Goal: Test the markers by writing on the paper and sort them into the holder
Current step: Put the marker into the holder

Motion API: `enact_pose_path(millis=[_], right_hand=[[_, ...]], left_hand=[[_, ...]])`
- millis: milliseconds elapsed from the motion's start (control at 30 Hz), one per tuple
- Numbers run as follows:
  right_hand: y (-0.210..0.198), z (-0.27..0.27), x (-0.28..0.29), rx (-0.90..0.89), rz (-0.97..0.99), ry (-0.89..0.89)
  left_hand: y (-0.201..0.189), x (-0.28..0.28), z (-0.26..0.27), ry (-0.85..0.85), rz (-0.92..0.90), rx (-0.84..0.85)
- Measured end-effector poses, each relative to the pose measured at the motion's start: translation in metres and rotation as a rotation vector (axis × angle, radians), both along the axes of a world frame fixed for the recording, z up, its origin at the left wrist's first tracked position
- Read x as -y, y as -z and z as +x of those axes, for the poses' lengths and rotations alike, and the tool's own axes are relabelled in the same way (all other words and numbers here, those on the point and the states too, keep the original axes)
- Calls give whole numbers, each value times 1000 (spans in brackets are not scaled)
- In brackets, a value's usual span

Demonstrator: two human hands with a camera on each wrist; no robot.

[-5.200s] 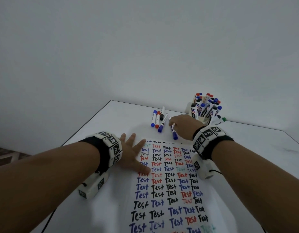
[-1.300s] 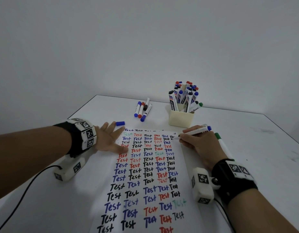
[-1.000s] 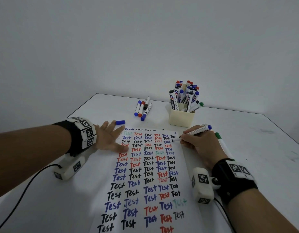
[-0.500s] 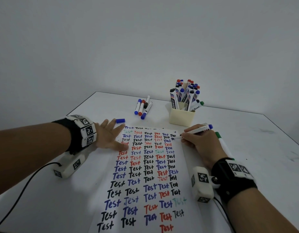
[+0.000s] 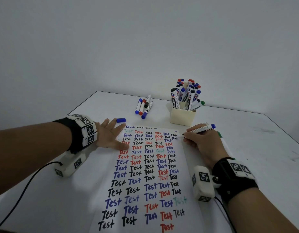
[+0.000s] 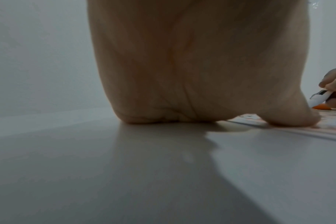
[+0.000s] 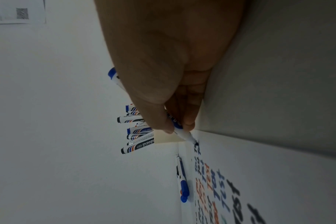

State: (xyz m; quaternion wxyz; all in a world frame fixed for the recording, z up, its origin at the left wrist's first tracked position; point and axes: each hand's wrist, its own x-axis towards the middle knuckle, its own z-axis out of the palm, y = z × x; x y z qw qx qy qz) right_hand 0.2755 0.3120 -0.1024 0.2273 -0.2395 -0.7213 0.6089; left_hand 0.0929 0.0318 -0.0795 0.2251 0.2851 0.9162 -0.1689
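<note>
A white paper (image 5: 145,174) covered in rows of the word "Test" lies on the table. My right hand (image 5: 198,140) pinches an uncapped blue marker (image 5: 198,130) (image 7: 184,134), whose tip touches the paper's upper right edge. My left hand (image 5: 110,137) (image 6: 192,75) lies flat with spread fingers on the paper's upper left corner. The loose blue cap (image 5: 121,120) lies just beyond its fingertips. A cream holder (image 5: 182,117) packed with several markers stands behind the paper. Several more markers (image 5: 143,106) lie in a group to the holder's left.
A green-capped marker (image 5: 225,145) lies on the table right of my right hand, partly hidden by the wrist. A black cable (image 5: 27,182) trails from the left wrist camera. The table's back edge (image 5: 229,109) meets a plain wall.
The marker tip has stayed at the paper's upper right edge with only slight shifts. The left hand has kept still on the paper.
</note>
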Motion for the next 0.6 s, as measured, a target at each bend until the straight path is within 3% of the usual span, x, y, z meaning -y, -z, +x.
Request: enact_pose_path(millis=[600], right_hand=[[4, -1, -3, -33, -8, 35]], left_hand=[[4, 1, -4, 24, 29, -16]])
